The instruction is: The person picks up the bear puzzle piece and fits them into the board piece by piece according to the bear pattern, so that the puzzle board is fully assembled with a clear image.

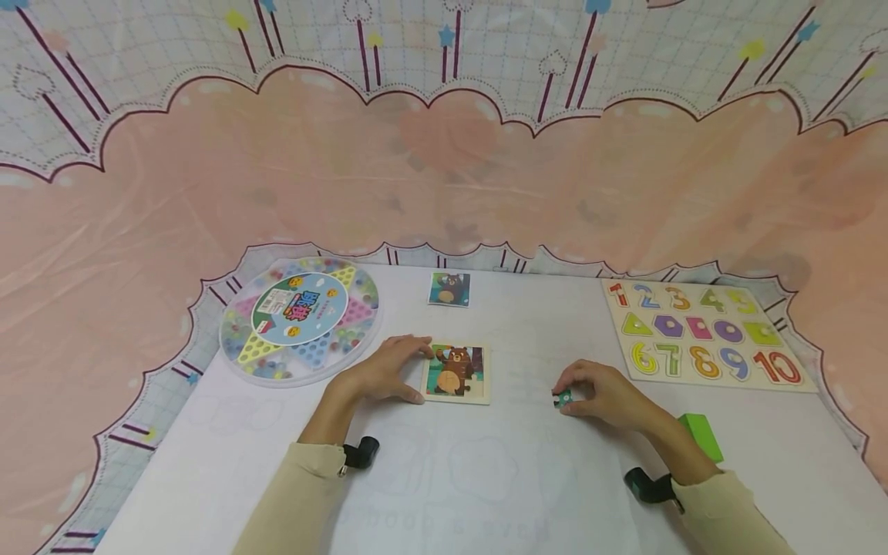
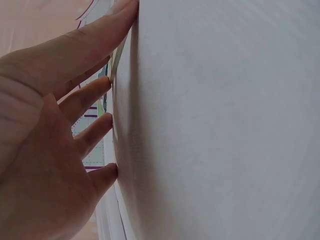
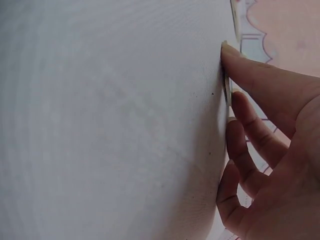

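In the head view a small wooden jigsaw puzzle (image 1: 454, 373) with a brown bear lies on the white table, its lower right corner showing bare wood. My left hand (image 1: 390, 371) is at its left side, thumb by the lower left corner and fingertips at the upper left. The left wrist view shows that hand (image 2: 55, 130) with fingers spread, tips down at the table. To the right of the puzzle, my right hand (image 1: 605, 395) pinches a small green puzzle piece (image 1: 563, 398) between thumb and fingers, low over the table. The piece appears edge-on (image 3: 227, 87) in the right wrist view, beneath the hand (image 3: 280, 145).
A bear picture card (image 1: 449, 289) lies behind the puzzle. At the left sits a round Chinese checkers board (image 1: 300, 322). A number-and-shape board (image 1: 708, 335) is at the back right, and a green block (image 1: 702, 437) lies beside my right forearm. A patterned curtain (image 1: 444, 185) hangs behind the table.
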The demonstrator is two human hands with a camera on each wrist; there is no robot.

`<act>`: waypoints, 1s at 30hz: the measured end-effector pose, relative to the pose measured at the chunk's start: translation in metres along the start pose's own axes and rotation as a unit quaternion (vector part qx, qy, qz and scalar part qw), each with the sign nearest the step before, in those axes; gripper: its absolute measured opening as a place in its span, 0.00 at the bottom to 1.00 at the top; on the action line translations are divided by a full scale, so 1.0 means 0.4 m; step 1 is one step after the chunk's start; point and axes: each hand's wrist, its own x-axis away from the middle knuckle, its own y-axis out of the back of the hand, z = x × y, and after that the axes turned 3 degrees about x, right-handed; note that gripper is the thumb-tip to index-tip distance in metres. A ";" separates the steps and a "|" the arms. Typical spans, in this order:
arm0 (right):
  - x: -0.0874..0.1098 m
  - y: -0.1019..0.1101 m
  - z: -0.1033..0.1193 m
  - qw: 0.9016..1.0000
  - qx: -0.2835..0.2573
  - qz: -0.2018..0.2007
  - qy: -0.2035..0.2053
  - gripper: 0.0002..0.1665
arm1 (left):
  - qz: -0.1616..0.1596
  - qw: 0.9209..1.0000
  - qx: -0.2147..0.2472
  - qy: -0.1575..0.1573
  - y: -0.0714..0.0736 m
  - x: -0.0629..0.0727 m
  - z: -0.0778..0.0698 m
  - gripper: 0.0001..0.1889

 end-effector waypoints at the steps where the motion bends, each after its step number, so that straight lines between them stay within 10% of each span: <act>1: 0.000 0.001 0.000 1.000 0.003 0.000 0.000 0.12 | 0.000 1.000 -0.001 0.000 0.000 0.000 0.001 0.33; 30: -0.083 -0.026 0.080 0.999 -0.035 -0.010 0.035 0.13 | 0.000 1.000 -0.007 -0.013 -0.003 -0.001 0.014 0.34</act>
